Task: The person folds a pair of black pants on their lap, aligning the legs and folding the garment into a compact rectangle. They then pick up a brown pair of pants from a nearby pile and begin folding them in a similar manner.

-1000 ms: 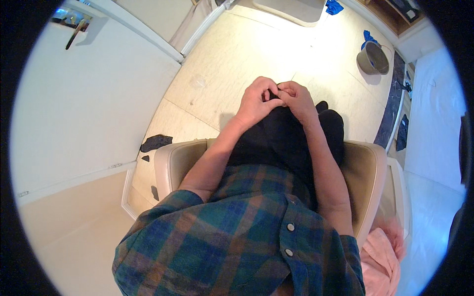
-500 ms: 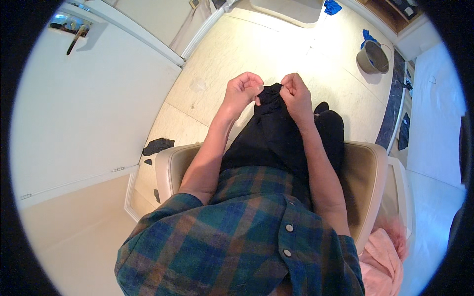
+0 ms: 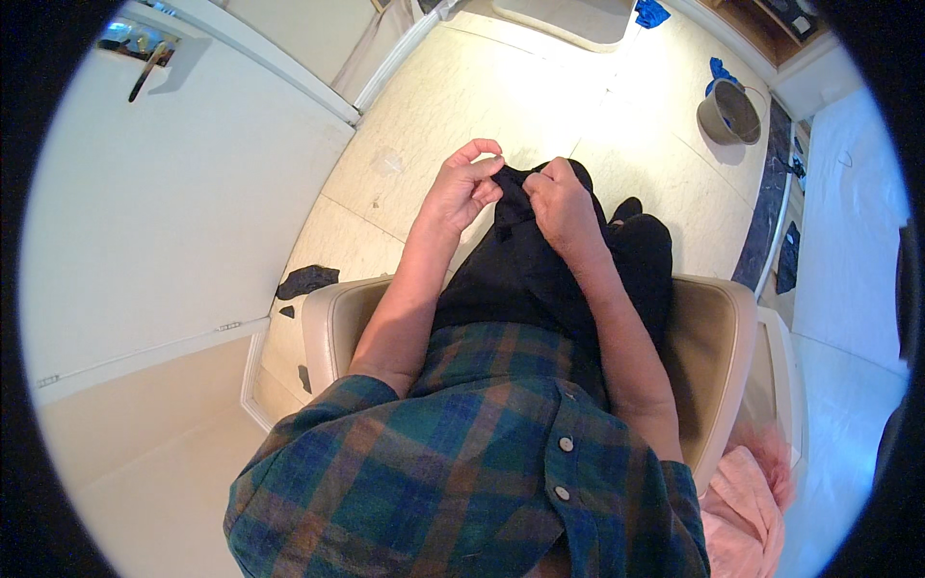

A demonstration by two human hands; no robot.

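A piece of black cloth (image 3: pixel 513 200) is stretched between my two hands above my lap. My left hand (image 3: pixel 464 188) pinches its left edge between thumb and index finger, the other fingers curled loosely below. My right hand (image 3: pixel 566 207), back up and fingers closed, grips the cloth a short way to the right. Black trousers (image 3: pixel 482 289) lie right under the cloth, so where one ends and the other begins is hard to see.
I sit in a beige padded chair (image 3: pixel 713 356). A grey-brown bucket (image 3: pixel 727 114) stands far right on the pale floor (image 3: pixel 385 183), blue cloth (image 3: pixel 715 72) beside it. Black scraps (image 3: pixel 308 281) lie left of the chair. Pink cloth (image 3: pixel 742 511) is at lower right; a white door (image 3: pixel 183 183) is left.
My right hand has moved slightly left and down, closer to my left hand, and its fingers have turned over the cloth. My left hand has shifted a little left, still pinching the edge.
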